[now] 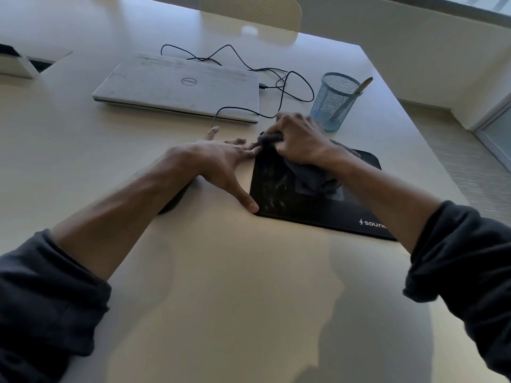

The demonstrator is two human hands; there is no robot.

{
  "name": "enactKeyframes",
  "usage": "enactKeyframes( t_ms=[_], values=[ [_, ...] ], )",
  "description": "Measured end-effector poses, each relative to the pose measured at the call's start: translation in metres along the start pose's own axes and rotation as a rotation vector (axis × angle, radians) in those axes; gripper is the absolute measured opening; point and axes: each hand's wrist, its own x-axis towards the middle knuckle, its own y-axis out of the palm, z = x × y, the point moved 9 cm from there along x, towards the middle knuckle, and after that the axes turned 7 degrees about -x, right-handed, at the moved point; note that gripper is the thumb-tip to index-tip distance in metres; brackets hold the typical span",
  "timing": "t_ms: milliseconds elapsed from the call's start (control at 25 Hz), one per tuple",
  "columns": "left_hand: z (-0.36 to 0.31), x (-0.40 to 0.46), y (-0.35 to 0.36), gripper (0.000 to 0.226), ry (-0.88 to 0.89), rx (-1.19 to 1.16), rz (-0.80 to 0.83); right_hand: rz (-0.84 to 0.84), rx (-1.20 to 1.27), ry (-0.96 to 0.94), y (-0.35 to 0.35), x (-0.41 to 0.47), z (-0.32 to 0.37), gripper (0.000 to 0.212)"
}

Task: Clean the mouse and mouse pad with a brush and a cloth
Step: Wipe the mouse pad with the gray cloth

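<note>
My left hand (218, 164) lies flat on the counter (221, 286) with its fingers straight and spread apart; the thumb and fingertips touch the left edge of the black mouse pad (279, 197); my right hand (297, 140) is on the pad, fingers curled tight round a dark cloth (312, 179) that lies bunched on the pad under it; a dark thing (172, 201) peeks out under my left arm, and I cannot tell what it is; behind sits a shut laptop (177, 87) with a black cable (276, 78); a blue mesh cup (333, 102) stands just past my right hand.
</note>
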Motion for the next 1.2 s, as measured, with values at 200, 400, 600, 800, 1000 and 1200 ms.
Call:
enactKeyframes(
  t_ms=[200,400,600,800,1000,1200],
  values=[
    [-0.001,-0.002,-0.002,0.154,0.003,-0.002,-0.002,-0.056,-0.063,0.106,-0.005,0.016,0.003,0.03],
    [-0.003,-0.002,-0.004,0.155,0.008,0.017,-0.015,-0.026,0.043,-0.02,-0.004,-0.018,0.008,0.033],
    [-0.005,-0.004,-0.006,0.155,0.016,0.011,-0.03,-0.038,0.008,-0.069,-0.008,-0.04,0.019,0.03],
    [-0.006,-0.004,-0.007,0.156,0.011,0.019,-0.027,-0.077,-0.08,-0.275,-0.019,-0.078,0.053,0.026],
    [-0.007,-0.005,-0.008,0.163,0.002,0.027,0.031,-0.031,-0.079,-0.561,-0.027,-0.129,0.081,0.03],
    [-0.005,-0.008,-0.013,0.158,-0.035,-0.077,0.074,-0.048,-0.014,-0.227,-0.031,-0.093,0.018,0.034]
  ],
)
